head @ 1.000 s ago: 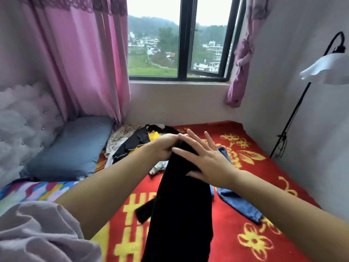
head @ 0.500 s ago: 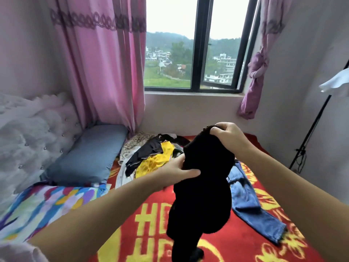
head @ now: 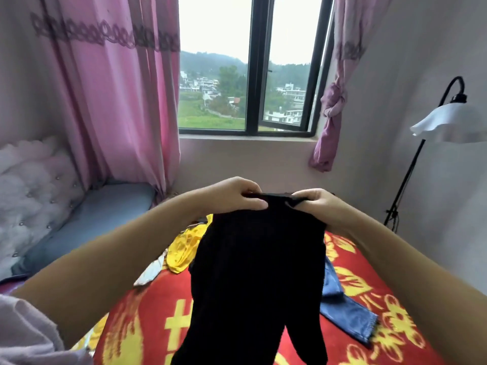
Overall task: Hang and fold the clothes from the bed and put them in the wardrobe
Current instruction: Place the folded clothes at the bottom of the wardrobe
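Note:
A black garment [head: 259, 272] hangs in front of me above the bed. My left hand [head: 234, 194] grips its top edge on the left, thumb over the fabric. Close beside it, my right hand [head: 320, 204] pinches the same top edge on the right. Two dark legs or ends of the garment dangle toward the bottom of the view. Behind it on the red and yellow blanket [head: 369, 280] lie a yellow garment [head: 188, 246], blue jeans [head: 345, 309] and a white piece [head: 151, 270]; the black garment hides the other clothes of the pile.
A blue-grey pillow [head: 87, 225] lies at the left by a white tufted headboard [head: 29, 185]. Pink curtains [head: 118, 101] frame the window [head: 253, 75]. A black floor lamp with a white shade [head: 450, 122] stands by the right wall.
Both hands have risen and come together on the garment's top edge; before, the right hand held it at the top and the left hand pressed its side. The view tilted upward.

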Tool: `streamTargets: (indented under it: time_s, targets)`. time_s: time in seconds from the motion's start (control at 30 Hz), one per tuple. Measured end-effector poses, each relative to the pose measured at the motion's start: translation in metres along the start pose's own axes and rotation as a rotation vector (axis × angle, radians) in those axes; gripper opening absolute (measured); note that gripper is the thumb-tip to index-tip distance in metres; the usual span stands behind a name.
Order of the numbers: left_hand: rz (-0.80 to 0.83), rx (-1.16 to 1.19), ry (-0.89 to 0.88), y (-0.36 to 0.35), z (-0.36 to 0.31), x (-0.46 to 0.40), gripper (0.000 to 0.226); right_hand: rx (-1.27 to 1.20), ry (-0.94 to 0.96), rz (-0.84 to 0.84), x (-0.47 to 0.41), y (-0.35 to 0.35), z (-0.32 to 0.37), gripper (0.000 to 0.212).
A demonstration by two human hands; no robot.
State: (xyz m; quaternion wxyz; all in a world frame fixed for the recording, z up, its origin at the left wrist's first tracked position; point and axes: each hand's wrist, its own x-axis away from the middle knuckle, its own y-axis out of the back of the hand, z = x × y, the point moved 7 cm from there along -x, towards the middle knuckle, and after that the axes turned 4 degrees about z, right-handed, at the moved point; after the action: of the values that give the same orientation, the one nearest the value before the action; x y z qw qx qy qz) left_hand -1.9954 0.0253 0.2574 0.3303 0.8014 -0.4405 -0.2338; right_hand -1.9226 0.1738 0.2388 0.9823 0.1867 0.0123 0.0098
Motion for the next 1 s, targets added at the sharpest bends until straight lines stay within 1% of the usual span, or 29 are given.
streamTargets:
  time_s: [0.03, 0.07, 0.1, 0.13, 0.17, 0.2, 0.27, 0.3, 0.37, 0.4, 0.47, 0.53, 0.6, 0.63, 0.73, 0.77, 0.8, 0.83, 0.9, 0.97, 1.0]
  targets:
    - [0.089, -0.075, 0.047, -0.001, 0.008, 0.0, 0.016, -0.043, -0.019, 0.016, 0.002, 0.007, 0.002, 0.019]
    - [0.167, -0.156, 0.103, -0.003, 0.017, 0.002, 0.018, -0.032, -0.031, 0.055, 0.004, 0.01, 0.006, 0.024]
    - [0.213, -0.231, 0.161, -0.004, 0.028, 0.004, 0.022, -0.016, -0.031, 0.086, 0.006, 0.011, 0.011, 0.027]
    - [0.228, -0.284, 0.201, -0.004, 0.037, 0.005, 0.026, 0.0, -0.019, 0.097, 0.006, 0.013, 0.015, 0.03]
    - [0.227, -0.286, 0.227, -0.003, 0.045, 0.006, 0.028, 0.012, -0.011, 0.087, 0.005, 0.016, 0.018, 0.03]
    - [0.214, -0.213, 0.248, -0.001, 0.053, 0.009, 0.026, 0.037, 0.001, 0.063, 0.004, 0.021, 0.021, 0.028]
    - [0.142, -0.01, 0.271, 0.009, 0.063, 0.016, 0.017, 0.079, 0.023, -0.008, 0.003, 0.031, 0.021, 0.022]
    - [0.09, 0.051, 0.272, 0.015, 0.068, 0.02, 0.014, 0.081, 0.027, -0.039, 0.002, 0.036, 0.017, 0.022]
    - [-0.014, 0.163, 0.239, 0.025, 0.075, 0.026, 0.014, 0.035, 0.001, -0.09, -0.002, 0.041, 0.001, 0.029]
    - [-0.056, 0.215, 0.203, 0.026, 0.075, 0.027, 0.015, -0.014, -0.022, -0.117, -0.004, 0.04, -0.007, 0.032]
    - [-0.141, 0.243, 0.135, 0.026, 0.072, 0.028, 0.017, -0.144, -0.046, -0.169, -0.007, 0.037, -0.02, 0.034]
    - [-0.254, 0.237, 0.095, 0.028, 0.068, 0.026, 0.019, -0.301, -0.053, -0.183, -0.012, 0.036, -0.024, 0.028]
    - [-0.344, 0.301, 0.073, 0.035, 0.065, 0.025, 0.02, -0.381, -0.069, -0.124, -0.015, 0.039, -0.022, 0.023]
    - [-0.356, 0.342, 0.078, 0.038, 0.065, 0.025, 0.022, -0.364, -0.081, -0.073, -0.014, 0.041, -0.02, 0.023]
    - [-0.26, 0.412, 0.123, 0.04, 0.068, 0.025, 0.029, -0.182, -0.152, 0.117, -0.006, 0.046, -0.022, 0.029]
    - [-0.226, 0.428, 0.142, 0.038, 0.069, 0.024, 0.031, -0.137, -0.179, 0.155, -0.002, 0.045, -0.023, 0.028]
    - [-0.215, 0.445, 0.166, 0.036, 0.07, 0.022, 0.031, -0.118, -0.204, 0.15, -0.002, 0.046, -0.025, 0.026]
    - [-0.231, 0.472, 0.196, 0.034, 0.072, 0.019, 0.031, -0.129, -0.223, 0.1, -0.004, 0.047, -0.027, 0.024]
    - [-0.316, 0.512, 0.25, 0.03, 0.074, 0.014, 0.03, -0.243, -0.222, -0.082, -0.012, 0.046, -0.03, 0.018]
    - [-0.386, 0.527, 0.244, 0.018, 0.064, 0.003, 0.024, -0.347, -0.168, -0.225, -0.021, 0.032, -0.026, 0.019]
    - [-0.4, 0.523, 0.224, 0.009, 0.053, -0.003, 0.021, -0.365, -0.127, -0.254, -0.026, 0.021, -0.021, 0.021]
